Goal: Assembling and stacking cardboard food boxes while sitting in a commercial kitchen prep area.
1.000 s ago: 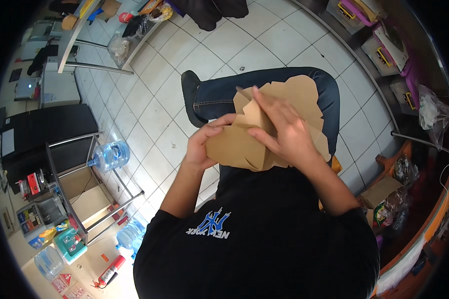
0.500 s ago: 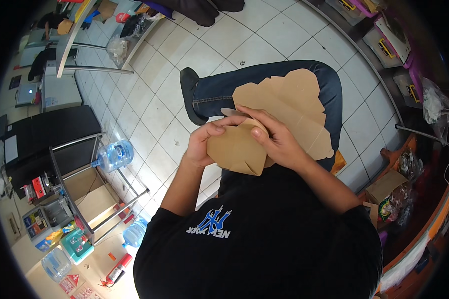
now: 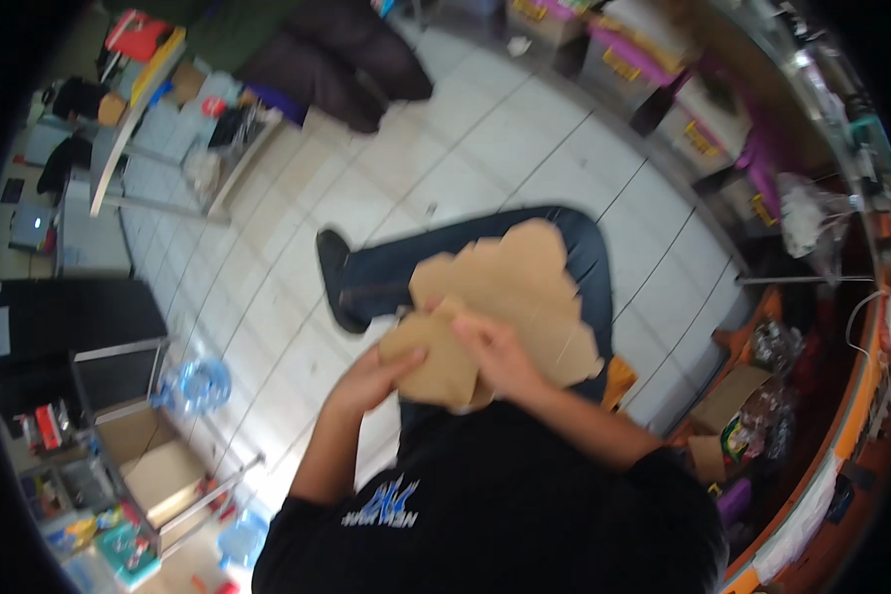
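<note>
I sit with a flat brown cardboard cut-out (image 3: 525, 287) spread over my lap, its flaps partly folded near my chest. My left hand (image 3: 371, 381) grips the folded lower-left part from below. My right hand (image 3: 495, 351) presses on top of the fold at the middle of the cardboard. My legs in blue jeans and a black shoe (image 3: 335, 277) lie under the sheet.
White tiled floor (image 3: 445, 168) stretches ahead. A blue water jug (image 3: 193, 381) and an open cardboard box (image 3: 158, 475) stand at my left by a black desk (image 3: 69, 317). Boxes and bags (image 3: 742, 396) crowd my right. Dark bags (image 3: 346, 49) lie far ahead.
The view has swung and tilted, so the room appears shifted. Both hands stay on the cardboard, and the folded part has been drawn closer to my chest.
</note>
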Tool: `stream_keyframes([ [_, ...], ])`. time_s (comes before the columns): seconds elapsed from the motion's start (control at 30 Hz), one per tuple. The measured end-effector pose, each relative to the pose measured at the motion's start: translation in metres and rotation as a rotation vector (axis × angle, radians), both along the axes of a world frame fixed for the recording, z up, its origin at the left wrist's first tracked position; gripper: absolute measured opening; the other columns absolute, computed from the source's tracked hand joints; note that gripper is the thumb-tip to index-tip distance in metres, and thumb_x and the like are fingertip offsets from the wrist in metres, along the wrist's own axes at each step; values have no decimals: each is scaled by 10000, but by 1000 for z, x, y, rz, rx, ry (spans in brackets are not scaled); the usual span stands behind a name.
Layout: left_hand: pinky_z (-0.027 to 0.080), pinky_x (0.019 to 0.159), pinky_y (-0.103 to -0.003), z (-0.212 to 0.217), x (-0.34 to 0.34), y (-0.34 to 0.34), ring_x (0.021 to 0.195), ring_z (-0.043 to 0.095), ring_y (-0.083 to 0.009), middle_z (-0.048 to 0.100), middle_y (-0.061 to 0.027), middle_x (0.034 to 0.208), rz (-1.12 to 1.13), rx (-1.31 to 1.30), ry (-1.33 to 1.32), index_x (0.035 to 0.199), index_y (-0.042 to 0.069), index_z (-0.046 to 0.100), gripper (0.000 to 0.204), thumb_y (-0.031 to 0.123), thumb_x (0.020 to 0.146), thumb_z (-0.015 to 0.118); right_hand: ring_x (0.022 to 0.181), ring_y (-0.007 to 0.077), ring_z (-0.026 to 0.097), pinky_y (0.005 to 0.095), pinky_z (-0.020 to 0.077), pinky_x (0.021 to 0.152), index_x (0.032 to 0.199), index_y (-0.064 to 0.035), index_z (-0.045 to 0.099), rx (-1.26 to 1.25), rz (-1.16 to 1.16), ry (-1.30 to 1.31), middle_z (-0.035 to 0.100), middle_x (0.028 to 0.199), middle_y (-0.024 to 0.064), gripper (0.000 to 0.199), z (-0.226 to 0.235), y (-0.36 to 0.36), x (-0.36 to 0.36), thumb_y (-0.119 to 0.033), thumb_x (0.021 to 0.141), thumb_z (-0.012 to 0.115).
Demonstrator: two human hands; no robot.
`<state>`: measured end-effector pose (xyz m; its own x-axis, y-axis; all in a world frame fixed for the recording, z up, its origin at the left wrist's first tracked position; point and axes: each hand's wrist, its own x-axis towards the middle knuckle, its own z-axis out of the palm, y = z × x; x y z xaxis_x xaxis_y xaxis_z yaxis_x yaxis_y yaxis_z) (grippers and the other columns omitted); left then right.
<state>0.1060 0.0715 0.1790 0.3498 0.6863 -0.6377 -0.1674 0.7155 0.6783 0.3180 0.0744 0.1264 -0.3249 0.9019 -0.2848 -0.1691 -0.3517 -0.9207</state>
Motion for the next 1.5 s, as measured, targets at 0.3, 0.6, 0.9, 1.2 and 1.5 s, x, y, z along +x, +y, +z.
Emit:
stream_keyframes([
  [0.3,538,873,-311,-24,-1,9,1031,654,-167,671,-77,1162,-129,74,111,1267,-21,591,383,174,946,666,933,339,688,409,520,876,1298,-113,637,638,179,-634,714,993,186,328,26,18,29,-199,993,552],
  [0.6,552,846,-301,-28,15,21,998,665,-165,670,-78,1142,-118,109,87,1274,-9,578,369,151,952,662,933,200,718,297,615,766,1222,-222,696,1086,208,-853,706,1179,13,419,13,21,40,-57,839,653],
  [0.9,532,873,-305,-15,29,6,1020,645,-150,664,-66,1140,83,153,13,1264,5,580,331,153,974,638,1170,245,634,338,565,891,1392,-145,554,1132,211,-737,534,1442,50,535,42,12,49,-280,888,677],
  [1.2,495,983,-371,-50,30,-18,1163,581,-207,604,-114,1258,214,301,135,1350,19,452,423,102,966,608,1204,353,581,482,422,1017,1421,-138,522,1176,314,-852,582,1356,129,711,27,-14,37,-452,822,740],
  [1.5,567,721,-393,65,-156,-100,804,704,-317,709,-193,912,-240,613,1503,1123,47,672,260,237,957,608,1290,445,428,599,383,936,1521,-129,378,1218,-100,-1598,329,1524,217,1046,10,73,122,-683,719,756],
])
